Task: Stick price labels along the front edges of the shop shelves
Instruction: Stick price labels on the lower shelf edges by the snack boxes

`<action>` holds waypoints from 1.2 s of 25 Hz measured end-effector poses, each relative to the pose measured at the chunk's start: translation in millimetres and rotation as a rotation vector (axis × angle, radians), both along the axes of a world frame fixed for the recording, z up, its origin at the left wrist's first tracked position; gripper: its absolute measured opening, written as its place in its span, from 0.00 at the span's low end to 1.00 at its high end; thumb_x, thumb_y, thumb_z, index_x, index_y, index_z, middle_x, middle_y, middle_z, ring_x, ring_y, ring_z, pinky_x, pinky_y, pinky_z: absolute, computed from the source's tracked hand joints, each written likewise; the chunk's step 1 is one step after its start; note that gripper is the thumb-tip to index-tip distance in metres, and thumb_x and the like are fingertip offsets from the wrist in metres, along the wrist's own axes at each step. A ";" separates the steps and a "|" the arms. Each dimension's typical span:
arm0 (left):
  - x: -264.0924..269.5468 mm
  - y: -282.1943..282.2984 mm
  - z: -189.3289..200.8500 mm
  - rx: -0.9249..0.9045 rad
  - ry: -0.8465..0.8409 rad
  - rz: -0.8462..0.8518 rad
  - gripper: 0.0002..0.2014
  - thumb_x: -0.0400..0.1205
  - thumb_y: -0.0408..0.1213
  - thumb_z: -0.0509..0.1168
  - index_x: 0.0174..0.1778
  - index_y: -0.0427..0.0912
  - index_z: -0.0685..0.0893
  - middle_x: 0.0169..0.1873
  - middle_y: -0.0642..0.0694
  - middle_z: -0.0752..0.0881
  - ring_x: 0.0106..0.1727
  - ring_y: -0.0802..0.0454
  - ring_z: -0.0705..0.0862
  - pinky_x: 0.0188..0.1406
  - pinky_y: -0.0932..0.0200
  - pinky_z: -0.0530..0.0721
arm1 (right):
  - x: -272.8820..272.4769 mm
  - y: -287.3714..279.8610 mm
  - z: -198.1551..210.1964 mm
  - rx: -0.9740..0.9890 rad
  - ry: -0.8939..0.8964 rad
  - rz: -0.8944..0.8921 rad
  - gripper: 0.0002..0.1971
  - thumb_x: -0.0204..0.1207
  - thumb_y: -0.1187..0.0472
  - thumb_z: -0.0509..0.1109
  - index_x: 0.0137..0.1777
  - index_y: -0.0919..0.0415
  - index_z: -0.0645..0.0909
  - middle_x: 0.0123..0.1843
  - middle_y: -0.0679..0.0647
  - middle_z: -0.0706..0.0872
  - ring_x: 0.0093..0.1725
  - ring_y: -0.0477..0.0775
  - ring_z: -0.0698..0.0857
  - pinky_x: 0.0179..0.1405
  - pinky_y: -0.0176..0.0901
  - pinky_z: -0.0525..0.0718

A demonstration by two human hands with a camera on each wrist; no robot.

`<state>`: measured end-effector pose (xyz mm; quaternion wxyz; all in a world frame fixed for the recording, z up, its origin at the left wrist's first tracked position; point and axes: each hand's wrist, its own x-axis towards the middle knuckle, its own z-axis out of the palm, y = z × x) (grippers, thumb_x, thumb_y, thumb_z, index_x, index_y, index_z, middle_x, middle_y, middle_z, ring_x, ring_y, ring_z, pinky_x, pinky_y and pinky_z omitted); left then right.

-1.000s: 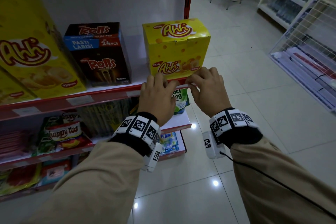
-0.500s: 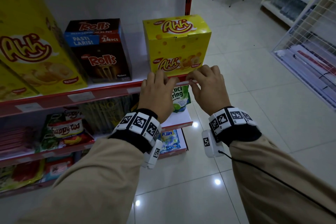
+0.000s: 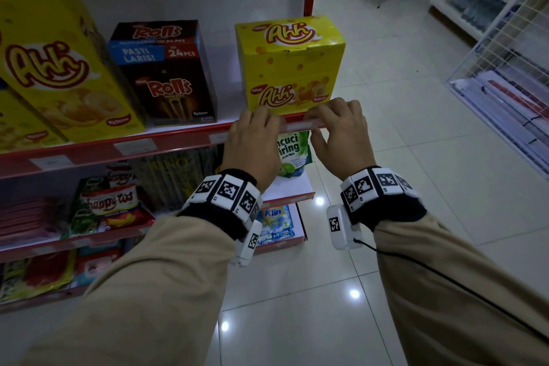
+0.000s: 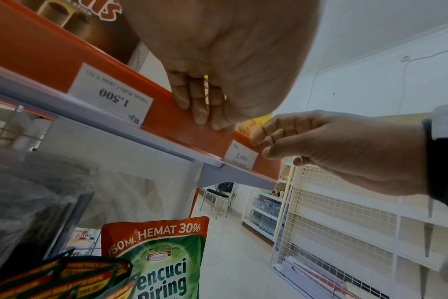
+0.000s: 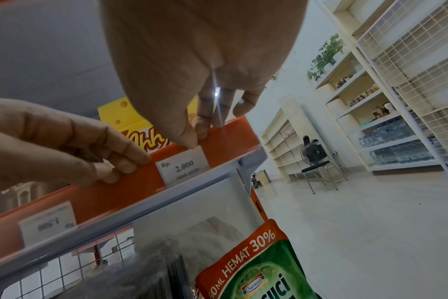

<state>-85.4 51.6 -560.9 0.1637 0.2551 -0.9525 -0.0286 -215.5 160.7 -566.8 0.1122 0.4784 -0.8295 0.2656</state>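
Note:
A white price label [image 3: 297,127] [image 4: 240,156] [image 5: 183,164] reading "Rp. 2.000" lies on the red front edge [image 3: 178,140] of the shelf, below a yellow Ahh box [image 3: 291,65]. My right hand [image 3: 335,125] [image 5: 192,137] pinches the label's upper right corner [image 4: 258,144]. Just left of the label, my left hand [image 3: 255,131] [image 4: 200,109] [image 5: 125,161] presses its fingertips on the red strip. More labels [image 3: 135,145] [image 4: 113,95] sit further left along the same edge.
A dark Rolls box [image 3: 166,74] and a big Ahh box [image 3: 53,68] stand on the shelf to the left. A green dish-soap pouch [image 3: 292,154] and snack bags [image 3: 116,205] fill the lower shelves. A white wire rack [image 3: 505,83] stands across the tiled aisle.
Both hands stay at the shelf edge under the yellow box. The label between them now lies flat against the red strip, and the right fingers have shifted slightly along it.

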 end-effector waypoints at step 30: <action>110.7 -63.8 -3.7 -0.088 -0.065 0.045 0.27 0.70 0.37 0.63 0.68 0.48 0.75 0.59 0.42 0.74 0.61 0.39 0.69 0.52 0.47 0.68 | 115.2 -81.3 -7.5 -0.079 0.144 0.172 0.12 0.64 0.71 0.65 0.47 0.69 0.82 0.46 0.64 0.84 0.48 0.67 0.78 0.45 0.54 0.79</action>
